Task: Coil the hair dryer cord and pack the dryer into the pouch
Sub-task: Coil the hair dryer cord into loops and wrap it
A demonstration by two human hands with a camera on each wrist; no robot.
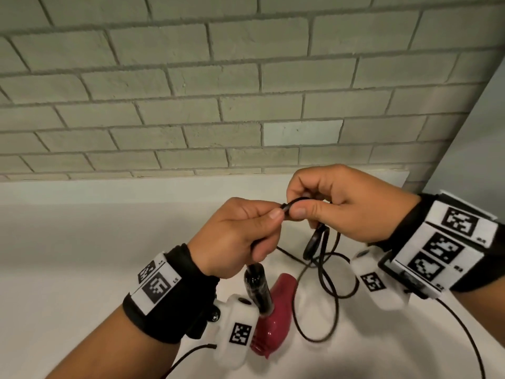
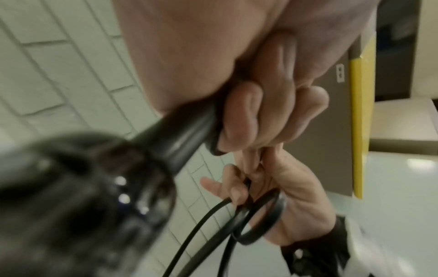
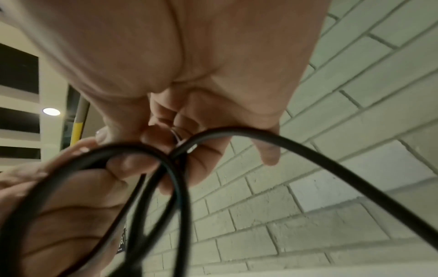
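Observation:
The hair dryer (image 1: 276,310) has a dark red body and a black handle (image 1: 257,285). It hangs low over the white table (image 1: 82,255), below my left hand (image 1: 277,212). The lower fingers of that hand curl round the handle's end (image 2: 182,135), while its thumb and forefinger pinch the black cord (image 1: 322,269). My right hand (image 1: 303,205) holds a few small cord loops (image 3: 166,178) right beside the left. The rest of the cord trails down in loose curves onto the table. No pouch is in view.
A pale green brick wall (image 1: 191,105) rises directly behind the table. Thin black cables (image 1: 464,337) run from the wrist cameras across the near table. A yellow-edged panel (image 2: 358,112) stands off to the side.

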